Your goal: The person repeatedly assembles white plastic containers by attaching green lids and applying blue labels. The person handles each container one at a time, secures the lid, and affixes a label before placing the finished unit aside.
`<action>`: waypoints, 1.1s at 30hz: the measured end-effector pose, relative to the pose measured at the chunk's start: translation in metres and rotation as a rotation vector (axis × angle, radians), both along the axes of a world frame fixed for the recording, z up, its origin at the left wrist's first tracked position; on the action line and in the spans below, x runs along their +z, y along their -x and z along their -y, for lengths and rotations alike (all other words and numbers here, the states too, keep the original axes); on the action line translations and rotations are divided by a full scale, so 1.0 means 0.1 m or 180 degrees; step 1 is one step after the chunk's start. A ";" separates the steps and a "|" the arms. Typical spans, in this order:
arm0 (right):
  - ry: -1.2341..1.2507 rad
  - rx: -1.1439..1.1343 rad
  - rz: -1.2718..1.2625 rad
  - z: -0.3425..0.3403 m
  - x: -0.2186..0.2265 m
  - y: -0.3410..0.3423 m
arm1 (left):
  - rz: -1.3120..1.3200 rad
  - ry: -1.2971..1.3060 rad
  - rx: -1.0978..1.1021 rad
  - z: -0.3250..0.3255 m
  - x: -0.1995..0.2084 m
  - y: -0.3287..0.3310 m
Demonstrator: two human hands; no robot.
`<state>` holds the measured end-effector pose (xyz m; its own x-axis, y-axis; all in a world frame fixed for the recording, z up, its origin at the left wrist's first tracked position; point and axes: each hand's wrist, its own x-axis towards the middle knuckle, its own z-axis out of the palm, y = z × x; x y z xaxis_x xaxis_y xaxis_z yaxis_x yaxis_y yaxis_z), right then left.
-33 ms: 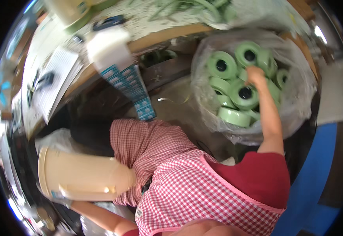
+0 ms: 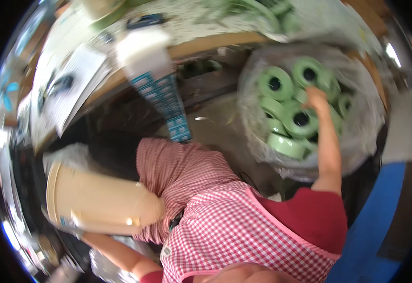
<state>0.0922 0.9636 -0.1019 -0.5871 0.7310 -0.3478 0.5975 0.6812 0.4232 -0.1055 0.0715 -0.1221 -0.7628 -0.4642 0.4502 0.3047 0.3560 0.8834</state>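
A beige plastic container (image 2: 102, 200), shaped like a jug body with a flanged wide end, lies sideways across my lap. My left hand (image 2: 71, 231) supports it near the wide end, its fingers mostly hidden behind the container. Off to the right, a large clear plastic bag (image 2: 258, 137) stands open, holding several light green round parts (image 2: 277, 84) with dark central holes. My right hand (image 2: 316, 98) reaches into the bag, fingers curled over one green part (image 2: 301, 119) among the others. The fingertips are partly hidden.
A worktable (image 2: 187, 26) with a wooden edge runs along the far side. On it are papers (image 2: 76, 85), a dark tool (image 2: 144, 21) and green strips (image 2: 253, 12). A strip of blue-and-white labels (image 2: 166, 96) hangs off the edge. Blue flooring (image 2: 380, 212) lies at right.
The whole view has shifted slightly, so the table and bag appear a little lower and farther right. Both hands keep about the same places on the container and in the bag.
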 end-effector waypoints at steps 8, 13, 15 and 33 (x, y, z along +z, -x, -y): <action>0.1205 0.3183 -0.3339 2.41 1.33 1.39 | 0.0042 -0.0879 -0.1269 -0.67 0.35 -0.38; 0.6494 0.3797 -0.2463 4.77 0.96 2.62 | 0.0099 -0.2597 -0.1753 -1.00 0.72 -0.70; 0.7871 0.3665 -0.1331 5.45 0.71 2.75 | 0.0126 -0.1593 -0.0578 -1.01 0.75 -0.83; 0.9236 0.2195 -0.1388 6.78 0.27 2.79 | -0.1088 0.0851 0.0257 -0.69 0.67 -0.49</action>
